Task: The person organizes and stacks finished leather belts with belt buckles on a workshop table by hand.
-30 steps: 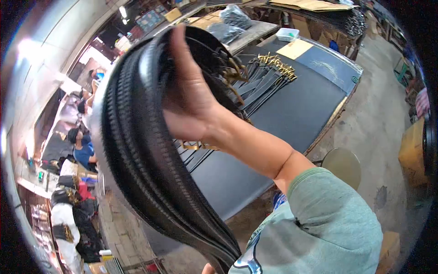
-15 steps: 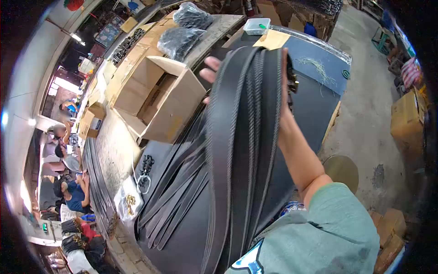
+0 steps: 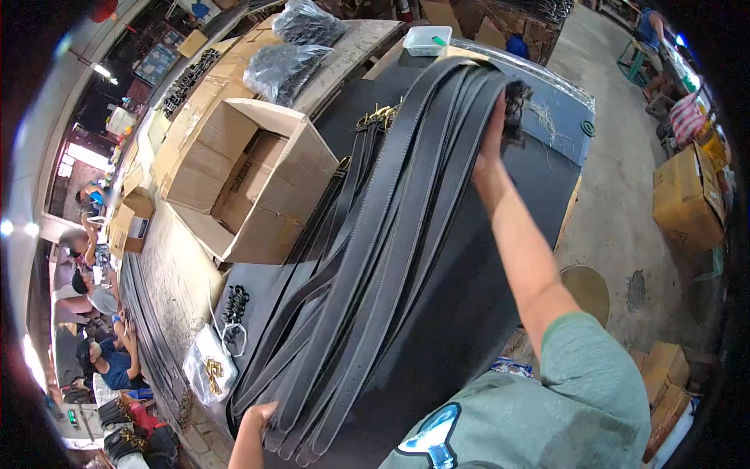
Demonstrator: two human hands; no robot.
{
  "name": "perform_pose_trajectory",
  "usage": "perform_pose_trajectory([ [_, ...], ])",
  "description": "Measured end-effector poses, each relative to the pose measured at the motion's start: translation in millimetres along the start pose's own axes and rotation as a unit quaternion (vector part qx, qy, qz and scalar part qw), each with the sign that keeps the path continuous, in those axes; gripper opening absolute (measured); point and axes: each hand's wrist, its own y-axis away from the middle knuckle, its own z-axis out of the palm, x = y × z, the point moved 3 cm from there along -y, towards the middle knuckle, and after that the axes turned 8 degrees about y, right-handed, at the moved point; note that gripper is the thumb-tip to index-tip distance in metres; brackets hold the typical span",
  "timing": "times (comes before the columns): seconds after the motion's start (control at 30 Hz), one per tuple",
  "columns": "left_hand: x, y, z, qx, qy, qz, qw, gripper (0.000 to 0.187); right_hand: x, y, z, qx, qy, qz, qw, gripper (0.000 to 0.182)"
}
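Note:
Several black leather belts (image 3: 391, 211) with stitched edges run in a fanned bundle from the far side of the table to its near left. My right hand (image 3: 492, 144) is closed around the right edge of their raised far end, beside dark, blurred buckles (image 3: 516, 105). At the near, rounded tips is my left hand (image 3: 258, 416), its thumb against the outermost belts and its other fingers mostly hidden. More belts with brass-coloured buckles (image 3: 379, 119) lie beneath and left of the bundle.
An open cardboard box (image 3: 281, 191) stands left of the belts. A plastic bag with brass-coloured pieces (image 3: 211, 367) and black buckles (image 3: 236, 303) lie nearer. A clear plastic tub (image 3: 426, 41) sits at the far edge. Other people (image 3: 117, 356) work at far left.
The belts, bunched and hanging close in front of me, now stretch out at a slant across the table. Fingers left of the bundle are gone from there; my left hand is at the near tips.

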Motion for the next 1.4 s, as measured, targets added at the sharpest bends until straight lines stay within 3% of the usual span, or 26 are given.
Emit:
perform_pose_trajectory([
  [0.03, -6.5, -3.8, -1.8, -0.003, 0.001, -0.008, 1.0, 0.093, 23.4, 17.7, -15.6, 0.001, -0.042, 0.033, 0.999, 0.072],
  [0.1, -23.2, -10.3, -2.1, -0.012, 0.013, -0.022, 1.0, 0.092, 67.8, 63.1, -22.2, -0.088, -0.1, 0.088, 0.987, 0.068],
  [0.17, -38.8, -16.6, 0.2, -0.022, 0.032, -0.028, 0.999, 0.092, 118.0, 98.5, -50.0, -0.01, -0.031, 0.064, 0.997, 0.064],
  [0.23, -54.4, -22.7, 1.1, -0.029, 0.05, -0.031, 0.998, 0.091, 162.8, 115.1, -108.6, 0.06, -0.058, 0.137, 0.987, 0.06],
  [0.33, -73.4, -30.2, 0.4, -0.035, 0.074, -0.023, 0.996, 0.091, 160.1, 129.6, -124.3, 0.186, -0.021, 0.145, 0.972, 0.059],
  [0.37, -76.5, -32.2, 0.3, -0.036, 0.08, -0.017, 0.996, 0.091, 149.4, 133.2, -117.4, 0.293, 0.051, 0.127, 0.946, 0.059],
  [0.47, -78.8, -40.4, -3.9, -0.021, 0.073, 0.014, 0.997, 0.09, 121.9, 135.6, -135.2, 0.316, 0.19, 0.079, 0.926, 0.028],
  [0.5, -82.7, -53.4, -8.8, -0.011, 0.053, 0.023, 0.998, 0.087, 111.1, 133.1, -178.0, 0.335, 0.329, 0.034, 0.882, 0.021],
  [0.57, -90.4, -79.1, -18.6, 0.009, 0.012, 0.039, 0.999, 0.081, 90.5, 158.0, -156.2, 0.366, 0.444, -0.001, 0.818, 0.03],
  [0.6, -114.2, -134.6, -31.1, -0.032, -0.002, 0.067, 0.997, 0.081, 84.2, 166.6, -166.6, 0.315, 0.513, -0.015, 0.798, 0.038],
  [0.67, -81.7, -52.1, -23.7, 0.036, -0.082, 0.112, 0.99, 0.078, 77.5, 198.3, -157.7, 0.277, 0.611, 0.011, 0.742, 0.046],
  [0.73, -107.7, -87.8, -48.2, 0.068, -0.107, 0.11, 0.986, 0.073, 72.2, 243.1, -136.2, 0.2, 0.714, -0.02, 0.671, 0.052],
  [0.8, -121.3, -85.3, -61.8, 0.079, -0.06, 0.153, 0.983, 0.068, 57.9, 284.1, -124.9, 0.114, 0.727, -0.077, 0.673, 0.051],
  [0.87, -143.9, -108.4, -85.6, 0.152, -0.081, 0.196, 0.965, 0.061, 28.7, 324.4, -104.4, 0.047, 0.831, -0.163, 0.529, 0.048],
  [0.9, -142.4, -95.5, -86.2, 0.2, -0.13, 0.172, 0.956, 0.057, 16.5, 344.0, -106.7, 0.049, 0.85, -0.173, 0.496, 0.048],
  [0.93, -134.9, -79.8, -85.2, 0.246, -0.179, 0.146, 0.941, 0.054, 4.6, 363.6, -120.5, 0.076, 0.85, -0.163, 0.495, 0.049],
  [0.97, -134.1, -71.1, -82.3, 0.363, -0.164, 0.167, 0.902, 0.049, -9.1, 382.3, -150.2, 0.086, 0.827, -0.168, 0.53, 0.049],
  [1.0, -130.8, -61.1, -75.4, 0.474, -0.148, 0.188, 0.847, 0.045, -22.6, 403.8, -151.2, 0.113, 0.877, -0.155, 0.44, 0.049],
  [1.07, -104.0, -27.3, -54.3, 0.531, -0.105, 0.232, 0.808, 0.041, -48.7, 448.5, -192.0, 0.196, 0.885, -0.108, 0.408, 0.056],
  [1.17, -61.2, -0.9, -12.4, 0.628, -0.137, 0.393, 0.657, 0.041, -90.4, 521.1, -289.3, 0.307, 0.872, -0.002, 0.381, 0.063],
  [1.2, -43.3, 20.4, 10.6, 0.644, -0.143, 0.449, 0.602, 0.046, -113.3, 550.9, -377.2, 0.307, 0.854, 0.09, 0.41, 0.069],
  [1.23, -26.8, 36.6, 31.3, 0.61, -0.124, 0.505, 0.598, 0.045, -134.6, 580.2, -458.8, 0.303, 0.832, 0.183, 0.428, 0.075],
  [1.27, -13.0, 53.0, 52.4, 0.575, -0.105, 0.556, 0.591, 0.045, -132.1, 591.2, -447.6, 0.389, 0.731, 0.275, 0.488, 0.079],
  [1.3, -0.5, 68.3, 76.0, 0.496, -0.041, 0.615, 0.612, 0.046, -128.3, 603.3, -432.5, 0.477, 0.618, 0.355, 0.513, 0.083],
  [1.33, 11.8, 80.3, 98.8, 0.407, 0.023, 0.669, 0.622, 0.047, -120.3, 605.7, -419.5, 0.51, 0.551, 0.343, 0.565, 0.086],
  [1.4, 32.6, 92.9, 142.4, 0.385, -0.016, 0.703, 0.598, 0.049, -121.5, 613.3, -386.4, 0.575, 0.398, 0.298, 0.65, 0.091],
])
